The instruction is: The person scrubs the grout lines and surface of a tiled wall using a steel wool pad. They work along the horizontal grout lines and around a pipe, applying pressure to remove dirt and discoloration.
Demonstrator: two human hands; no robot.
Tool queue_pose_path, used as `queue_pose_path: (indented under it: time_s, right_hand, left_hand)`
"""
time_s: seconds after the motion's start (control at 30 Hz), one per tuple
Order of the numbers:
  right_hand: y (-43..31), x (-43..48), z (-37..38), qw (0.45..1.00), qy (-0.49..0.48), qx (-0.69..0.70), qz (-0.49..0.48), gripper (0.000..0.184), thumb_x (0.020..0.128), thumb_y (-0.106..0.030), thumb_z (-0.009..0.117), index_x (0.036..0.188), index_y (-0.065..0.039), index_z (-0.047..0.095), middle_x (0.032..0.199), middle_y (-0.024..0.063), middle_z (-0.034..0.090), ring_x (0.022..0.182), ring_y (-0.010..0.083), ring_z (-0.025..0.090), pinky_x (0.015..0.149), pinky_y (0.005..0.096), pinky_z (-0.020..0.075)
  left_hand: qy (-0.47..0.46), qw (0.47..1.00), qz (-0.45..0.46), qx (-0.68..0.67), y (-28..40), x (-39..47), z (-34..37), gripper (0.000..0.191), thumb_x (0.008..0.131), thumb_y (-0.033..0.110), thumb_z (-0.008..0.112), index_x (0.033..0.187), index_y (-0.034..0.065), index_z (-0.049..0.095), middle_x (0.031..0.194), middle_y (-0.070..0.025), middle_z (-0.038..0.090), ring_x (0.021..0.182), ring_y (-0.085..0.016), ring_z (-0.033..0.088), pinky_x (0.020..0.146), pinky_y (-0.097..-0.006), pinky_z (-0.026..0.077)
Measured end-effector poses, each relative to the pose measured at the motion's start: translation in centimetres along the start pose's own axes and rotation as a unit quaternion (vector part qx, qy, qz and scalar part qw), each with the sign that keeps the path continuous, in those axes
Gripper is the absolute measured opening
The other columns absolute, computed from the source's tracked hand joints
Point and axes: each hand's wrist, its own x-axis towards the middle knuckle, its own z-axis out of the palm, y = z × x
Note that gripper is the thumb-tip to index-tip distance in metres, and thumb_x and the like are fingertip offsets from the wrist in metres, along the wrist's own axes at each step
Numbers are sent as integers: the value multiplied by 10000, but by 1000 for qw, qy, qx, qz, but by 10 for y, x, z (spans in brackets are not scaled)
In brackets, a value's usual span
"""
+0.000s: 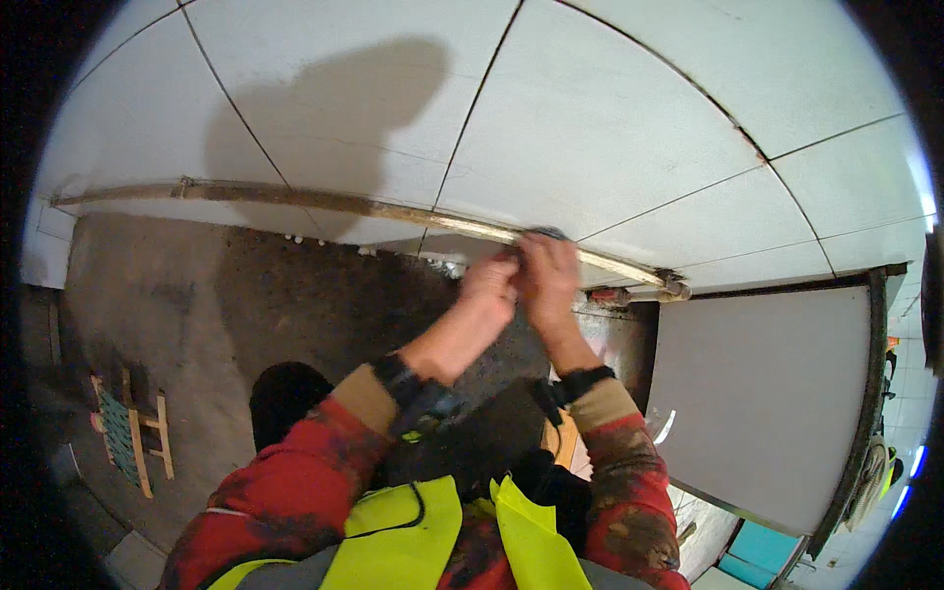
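Note:
A narrow pale pipe (413,214) runs along the lower part of a white tiled wall (590,133), stained brown towards its left end. My right hand (549,276) is at the pipe, its fingers curled over a small dark object (547,233) whose kind is not clear. Close beside it, my left hand (488,289) has its fingers bent in towards the same spot. Both hands are blurred, and what lies between them is mostly hidden. Just right of the hands, a red-handled fitting (608,296) sits below the pipe, near its elbow (675,287).
A large pale panel (767,398) with a dark frame stands at the right. On the grey floor (184,295) to the left is a small wooden stool (133,435) with a green woven seat. My dark-clad knee (289,402) juts out below the wall. Something turquoise (759,546) shows lower right.

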Motion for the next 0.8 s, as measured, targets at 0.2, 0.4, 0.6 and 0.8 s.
queue_pose_path:
  time_s: [0.2, 0.4, 0.6, 0.8]
  right_hand:
    - [-80, 36, 79, 996, -37, 55, -60, 325, 689, -89, 615, 1013, -64, 624, 1079, 91, 622, 910, 301, 573, 789, 390, 495]
    - [-21, 0, 18, 999, -2, 4, 51, 371, 700, -46, 635, 1068, -63, 586, 1121, 111, 590, 1033, 332, 539, 878, 422, 457]
    - [44, -42, -40, 964, 53, -223, 132, 364, 666, 22, 701, 1004, -103, 644, 1059, 53, 640, 1024, 288, 545, 928, 432, 372]
    - [1, -12, 1, 988, 123, -66, 68, 341, 613, 15, 708, 930, -102, 660, 932, 49, 681, 903, 285, 611, 841, 406, 435]
  left_hand:
    - [40, 992, 114, -33, 108, -15, -54, 155, 874, 9, 531, 993, 69, 612, 960, -38, 616, 809, -158, 586, 679, -296, 504]
    - [64, 995, 56, 53, 34, -22, -8, 137, 899, 15, 529, 1029, 46, 557, 1000, -67, 580, 915, -190, 563, 780, -378, 491]
    - [-86, 990, -105, 35, -33, -26, 36, 380, 859, 48, 598, 1210, -27, 472, 1162, -174, 566, 1145, -306, 519, 1023, -447, 425]
    - [53, 997, -21, 50, 15, -13, -7, 235, 838, 30, 604, 1059, 54, 527, 1018, -101, 604, 976, -240, 576, 897, -394, 479]
